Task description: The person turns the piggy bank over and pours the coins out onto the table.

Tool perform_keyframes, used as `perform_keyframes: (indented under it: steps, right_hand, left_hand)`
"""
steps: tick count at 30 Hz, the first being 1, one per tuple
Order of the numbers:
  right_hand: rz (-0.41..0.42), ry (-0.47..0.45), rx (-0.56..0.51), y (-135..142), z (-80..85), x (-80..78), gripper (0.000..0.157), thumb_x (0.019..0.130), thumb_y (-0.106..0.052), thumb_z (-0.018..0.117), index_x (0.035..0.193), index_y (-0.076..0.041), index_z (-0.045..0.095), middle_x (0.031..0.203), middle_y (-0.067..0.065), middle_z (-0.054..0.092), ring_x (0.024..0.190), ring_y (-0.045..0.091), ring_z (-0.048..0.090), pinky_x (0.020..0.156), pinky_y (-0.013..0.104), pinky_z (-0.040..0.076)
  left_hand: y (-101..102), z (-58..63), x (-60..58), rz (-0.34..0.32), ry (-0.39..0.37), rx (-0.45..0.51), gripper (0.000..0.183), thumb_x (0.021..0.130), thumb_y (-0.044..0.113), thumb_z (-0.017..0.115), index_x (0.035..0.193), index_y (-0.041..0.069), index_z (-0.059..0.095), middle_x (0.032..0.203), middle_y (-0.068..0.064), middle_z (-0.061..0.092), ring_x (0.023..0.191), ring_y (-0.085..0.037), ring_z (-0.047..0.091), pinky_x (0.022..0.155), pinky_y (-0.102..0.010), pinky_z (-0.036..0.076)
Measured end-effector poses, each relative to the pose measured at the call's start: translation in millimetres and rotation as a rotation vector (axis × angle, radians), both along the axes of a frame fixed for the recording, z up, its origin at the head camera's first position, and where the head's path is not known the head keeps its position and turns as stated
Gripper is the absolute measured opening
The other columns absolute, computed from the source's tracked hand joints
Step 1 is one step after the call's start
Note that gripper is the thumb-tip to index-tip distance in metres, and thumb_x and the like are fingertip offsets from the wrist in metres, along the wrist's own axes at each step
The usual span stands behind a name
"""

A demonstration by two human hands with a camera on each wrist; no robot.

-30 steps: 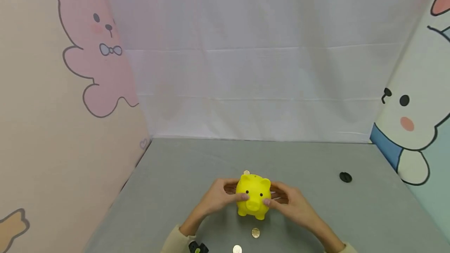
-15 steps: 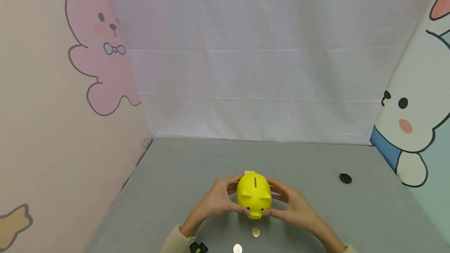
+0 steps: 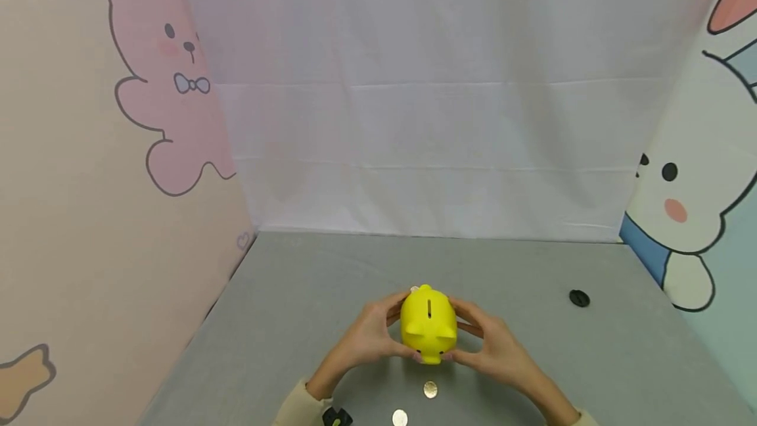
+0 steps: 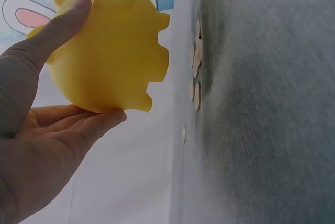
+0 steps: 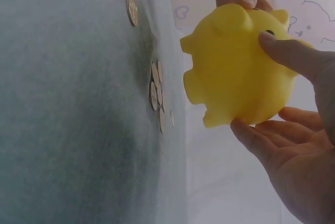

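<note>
Both hands hold a yellow piggy bank (image 3: 428,324) in the air above the grey table, its snout towards the person. In the head view its back and coin slot show. My left hand (image 3: 374,334) grips one side, thumb near the snout and fingers round the flank; my right hand (image 3: 493,344) mirrors it on the other side. Both wrist views show the feet apart from the tabletop. Several gold coins (image 4: 198,51) lie on the table below, mostly hidden from the head view by the bank. Nearer the person lie two more, a coin (image 3: 430,389) and another coin (image 3: 399,418).
A black oval plug-like piece (image 3: 579,298) lies on the right part of the grey table (image 3: 319,268). One coin (image 3: 414,288) peeks out behind the bank. A white cloth (image 3: 414,117) hangs at the back, with cartoon-printed walls at both sides.
The piggy bank has tipped forward in both hands, so its face has turned down and the slot on its back has come into view. The coins stay where they were.
</note>
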State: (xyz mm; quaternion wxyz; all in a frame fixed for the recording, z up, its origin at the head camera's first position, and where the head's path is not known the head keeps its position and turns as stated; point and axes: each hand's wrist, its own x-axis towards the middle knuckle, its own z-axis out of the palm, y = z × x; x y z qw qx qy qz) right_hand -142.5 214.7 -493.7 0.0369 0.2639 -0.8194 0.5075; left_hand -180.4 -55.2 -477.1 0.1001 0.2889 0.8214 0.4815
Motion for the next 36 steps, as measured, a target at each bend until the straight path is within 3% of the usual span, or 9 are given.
perform_keyframes:
  steps: [7, 12, 21, 29, 33, 35, 36]
  right_hand:
    - [-0.035, 0.020, 0.001, -0.3, -2.0, -0.8, 0.080, 0.084, -0.031, 0.090, 0.149, -0.002, 0.052, 0.149, 0.024, 0.060, 0.129, 0.044, 0.064, 0.100, 0.045, 0.061]
    - [-0.050, 0.031, -0.007, 2.1, 0.8, -1.9, 0.084, 0.083, -0.031, 0.091, 0.151, -0.004, 0.051, 0.150, 0.023, 0.059, 0.130, 0.044, 0.063, 0.101, 0.045, 0.061]
    - [-0.068, -0.016, -0.058, 12.6, -0.3, -4.3, 0.088, 0.079, -0.027, 0.093, 0.154, -0.012, 0.049, 0.157, 0.020, 0.053, 0.128, 0.044, 0.065, 0.101, 0.041, 0.061]
    - [-0.136, -0.001, -0.030, 36.5, 9.5, -1.6, 0.082, 0.083, -0.023, 0.091, 0.152, -0.010, 0.051, 0.155, 0.022, 0.054, 0.123, 0.048, 0.067, 0.096, 0.041, 0.064]
    - [-0.158, -0.005, 0.012, 57.5, 11.7, -1.7, 0.081, 0.084, -0.022, 0.090, 0.153, -0.007, 0.050, 0.155, 0.024, 0.053, 0.123, 0.048, 0.066, 0.094, 0.042, 0.064]
    - [-0.162, -0.013, 0.030, 70.4, 11.9, -2.3, 0.080, 0.085, -0.020, 0.089, 0.152, -0.005, 0.050, 0.155, 0.025, 0.053, 0.122, 0.043, 0.068, 0.094, 0.040, 0.064]
    - [-0.166, -0.025, 0.038, 77.6, 11.7, -2.4, 0.079, 0.085, -0.020, 0.089, 0.152, -0.006, 0.050, 0.155, 0.024, 0.053, 0.123, 0.035, 0.070, 0.093, 0.038, 0.065]
  left_hand:
    - [3.3, -1.8, -0.9, 0.003, 0.077, -0.104, 0.114, 0.069, 0.031, 0.100, 0.161, 0.005, 0.038, 0.163, -0.011, 0.048, 0.146, -0.027, 0.054, 0.115, -0.030, 0.051]
    - [5.2, 2.6, -3.1, 0.008, 0.063, -0.096, 0.112, 0.072, 0.032, 0.099, 0.160, 0.002, 0.038, 0.163, -0.013, 0.048, 0.146, -0.029, 0.054, 0.114, -0.030, 0.052]
    - [12.6, 7.8, -9.8, -0.017, 0.065, -0.044, 0.101, 0.072, 0.037, 0.099, 0.156, 0.018, 0.048, 0.156, -0.001, 0.056, 0.142, -0.022, 0.059, 0.113, -0.028, 0.052]
    - [40.5, 15.6, -19.0, -0.039, 0.076, -0.039, 0.098, 0.073, 0.032, 0.099, 0.156, 0.017, 0.049, 0.156, 0.000, 0.056, 0.141, -0.018, 0.059, 0.112, -0.025, 0.052]
    - [63.0, 13.5, -22.1, -0.063, 0.088, -0.019, 0.095, 0.074, 0.030, 0.098, 0.155, 0.018, 0.050, 0.154, 0.002, 0.058, 0.139, -0.013, 0.059, 0.113, -0.022, 0.051]
    - [76.5, 11.0, -23.6, -0.070, 0.083, -0.016, 0.095, 0.074, 0.030, 0.098, 0.155, 0.019, 0.050, 0.153, 0.004, 0.058, 0.139, -0.011, 0.059, 0.113, -0.021, 0.050]
    - [83.8, 9.1, -24.5, -0.073, 0.085, -0.019, 0.094, 0.075, 0.031, 0.098, 0.155, 0.019, 0.050, 0.153, 0.005, 0.058, 0.139, -0.009, 0.059, 0.113, -0.021, 0.050]
